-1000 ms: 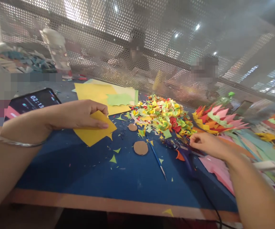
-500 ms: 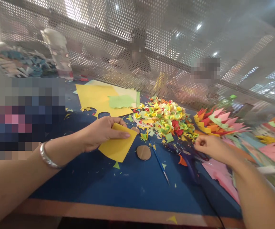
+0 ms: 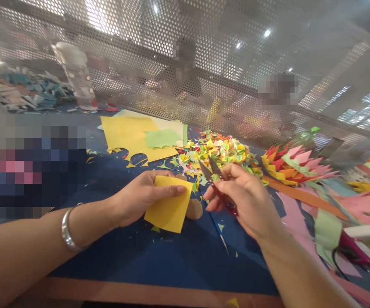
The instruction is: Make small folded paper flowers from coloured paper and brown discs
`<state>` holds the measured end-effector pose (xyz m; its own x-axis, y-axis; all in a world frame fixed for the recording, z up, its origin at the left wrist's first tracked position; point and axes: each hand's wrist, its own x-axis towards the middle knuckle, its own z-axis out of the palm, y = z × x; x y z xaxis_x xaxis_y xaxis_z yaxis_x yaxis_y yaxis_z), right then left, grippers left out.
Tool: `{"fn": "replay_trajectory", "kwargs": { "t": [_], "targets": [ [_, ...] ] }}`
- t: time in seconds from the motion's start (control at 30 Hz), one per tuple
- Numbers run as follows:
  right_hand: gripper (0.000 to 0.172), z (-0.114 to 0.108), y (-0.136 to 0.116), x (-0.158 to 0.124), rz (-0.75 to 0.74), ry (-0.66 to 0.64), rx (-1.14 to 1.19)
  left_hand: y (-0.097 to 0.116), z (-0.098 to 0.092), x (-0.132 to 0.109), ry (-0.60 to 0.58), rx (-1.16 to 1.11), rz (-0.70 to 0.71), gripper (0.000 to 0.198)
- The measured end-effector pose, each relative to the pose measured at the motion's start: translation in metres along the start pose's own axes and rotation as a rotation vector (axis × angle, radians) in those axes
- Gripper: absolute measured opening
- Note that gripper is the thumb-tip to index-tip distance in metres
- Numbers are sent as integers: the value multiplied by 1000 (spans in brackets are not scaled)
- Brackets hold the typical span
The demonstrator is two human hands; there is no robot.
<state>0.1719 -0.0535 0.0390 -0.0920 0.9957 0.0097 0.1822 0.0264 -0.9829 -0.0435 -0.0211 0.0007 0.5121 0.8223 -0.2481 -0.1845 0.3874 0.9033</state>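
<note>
Scissors [image 3: 214, 183] with dark red handles sit in the right hand [image 3: 247, 199], its fingers curled through and around the loops; the blades stand a little apart, tips toward the far side of the worktop [image 3: 133, 261] and slightly left. Left of them, the left hand [image 3: 149, 192] pinches a yellow paper square [image 3: 168, 209], thumb flat on its face and the other fingers mostly hidden behind it. The blades and the paper are apart, with a narrow gap between. Whether the square is one layer or several, I cannot tell.

Just beyond the square's right edge, and partly covered by it, lies a brown cardboard disc [image 3: 195, 209]; a second, smaller disc [image 3: 181, 176] shows near the left fingertips. A blue paintbrush [image 3: 216, 226] lies slantwise on the worktop just right of the larger disc. Behind the left hand is a large yellow sheet [image 3: 123, 132] with round bites cut from its near edge, a light green piece [image 3: 162, 139] resting on it. Beside that sheet, a heap of multicoloured paper snippets [image 3: 226, 149] spreads behind the scissors. To its right stands a cluster of pointed paper strips [image 3: 294, 164] in red, orange, yellow, pink and green. Behind everything rises a perforated screen [image 3: 123, 51].
</note>
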Motion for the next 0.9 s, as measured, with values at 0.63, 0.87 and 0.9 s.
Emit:
{"fn": "replay_trajectory", "kwargs": {
  "t": [0.63, 0.87, 0.9],
  "targets": [
    [29, 24, 26, 2, 1, -148, -44, -1, -5, 0, 21, 21, -107, 30],
    [34, 15, 30, -1, -71, -85, -196, 12, -13, -2, 41, 78, -47, 22],
    [32, 15, 29, -1, -81, -79, -229, 14, -14, -3, 29, 82, -34, 18]
  ]
}}
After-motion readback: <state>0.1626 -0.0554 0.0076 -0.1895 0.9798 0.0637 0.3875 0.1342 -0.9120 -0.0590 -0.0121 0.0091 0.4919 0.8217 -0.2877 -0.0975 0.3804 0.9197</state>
